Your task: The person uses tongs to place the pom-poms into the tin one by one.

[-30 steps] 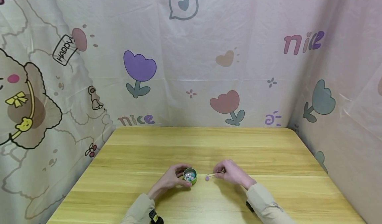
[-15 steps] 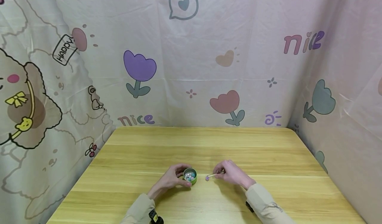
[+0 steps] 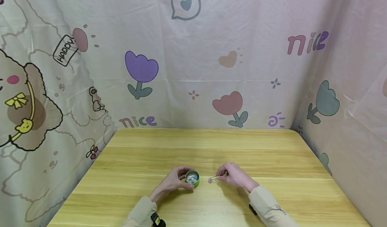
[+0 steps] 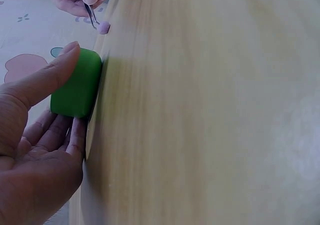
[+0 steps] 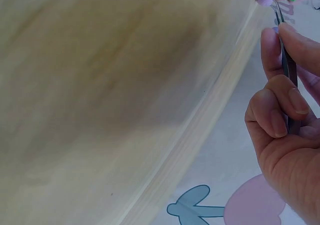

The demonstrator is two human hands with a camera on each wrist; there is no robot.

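Observation:
A small round green tin (image 3: 196, 184) stands on the table, with several pastel beads (image 3: 191, 179) inside it. My left hand (image 3: 176, 179) holds the tin from its left side, thumb in front and fingers behind. In my right hand (image 3: 234, 175) I pinch a pair of thin metal tweezers (image 5: 288, 67), which point left toward the tin. At their tips a small purple ball (image 4: 104, 28) sits on the table, just right of the tin. The tips meet the ball's near side; whether they clasp it I cannot tell.
The wooden table (image 3: 266, 153) reaches back to a printed cloth (image 3: 187, 62) hung behind it. More of this cloth hangs along the left and right sides. A dark strap (image 3: 157, 220) shows at the left sleeve.
The tweezers' tips have come down and closed in on the purple ball. The left hand and the tin have stayed in place.

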